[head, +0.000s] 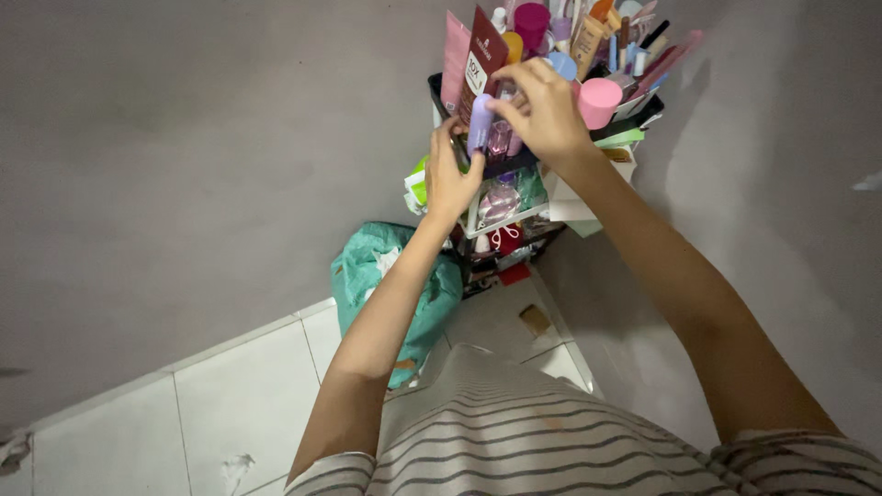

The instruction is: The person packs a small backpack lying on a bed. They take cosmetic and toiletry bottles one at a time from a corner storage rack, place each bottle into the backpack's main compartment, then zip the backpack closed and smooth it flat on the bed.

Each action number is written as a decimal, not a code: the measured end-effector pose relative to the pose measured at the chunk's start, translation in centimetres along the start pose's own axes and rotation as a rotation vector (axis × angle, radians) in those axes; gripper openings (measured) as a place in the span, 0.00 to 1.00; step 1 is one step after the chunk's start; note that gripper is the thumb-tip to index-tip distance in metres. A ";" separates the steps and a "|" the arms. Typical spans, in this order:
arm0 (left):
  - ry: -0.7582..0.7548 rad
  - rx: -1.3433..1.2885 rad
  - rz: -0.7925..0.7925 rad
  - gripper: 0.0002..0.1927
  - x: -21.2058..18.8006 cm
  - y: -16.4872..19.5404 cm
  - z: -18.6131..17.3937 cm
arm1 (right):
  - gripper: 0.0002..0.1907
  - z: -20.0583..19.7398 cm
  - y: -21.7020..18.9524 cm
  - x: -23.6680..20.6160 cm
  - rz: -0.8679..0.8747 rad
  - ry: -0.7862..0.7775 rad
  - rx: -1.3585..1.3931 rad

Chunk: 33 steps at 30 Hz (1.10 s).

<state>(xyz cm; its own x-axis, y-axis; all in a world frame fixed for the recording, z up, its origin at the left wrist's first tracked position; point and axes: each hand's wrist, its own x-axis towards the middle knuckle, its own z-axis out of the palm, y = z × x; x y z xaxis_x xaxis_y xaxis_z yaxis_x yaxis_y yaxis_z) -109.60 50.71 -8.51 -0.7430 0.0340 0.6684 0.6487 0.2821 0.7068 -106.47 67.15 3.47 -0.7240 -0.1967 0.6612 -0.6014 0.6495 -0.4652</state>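
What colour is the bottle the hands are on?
Lilac bottle, between left hand and right hand; head view.

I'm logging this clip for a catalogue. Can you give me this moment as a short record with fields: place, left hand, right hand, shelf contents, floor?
place: corner of grey walls, white tile floor
left hand: on the front edge of the rack, fingers by a lilac bottle
right hand: fingertips pinching the lilac bottle's top
shelf contents: crowded tubes and bottles, a pink tube, a pink cap
floor: teal bag beside the rack
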 end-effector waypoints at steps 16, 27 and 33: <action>0.318 0.501 -0.186 0.40 -7.8 -5.6 -14.9 | 0.26 20.0 -8.1 -1.8 -0.361 -0.256 -0.180; 0.528 0.976 -0.468 0.45 -21.7 -1.0 -41.0 | 0.38 39.4 -28.2 -6.6 -0.616 -0.551 -0.075; 0.635 1.177 -0.577 0.45 -33.0 5.9 -55.8 | 0.40 46.7 -45.6 -13.1 -0.779 -0.612 0.106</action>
<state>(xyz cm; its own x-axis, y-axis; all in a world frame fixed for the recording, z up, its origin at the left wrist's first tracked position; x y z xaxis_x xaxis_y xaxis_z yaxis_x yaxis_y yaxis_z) -72.06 -2.23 -13.42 -0.4491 -0.6867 0.5716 -0.4482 0.7266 0.5208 -85.36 5.83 -11.51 -0.1457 -0.9043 0.4012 -0.9883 0.1147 -0.1004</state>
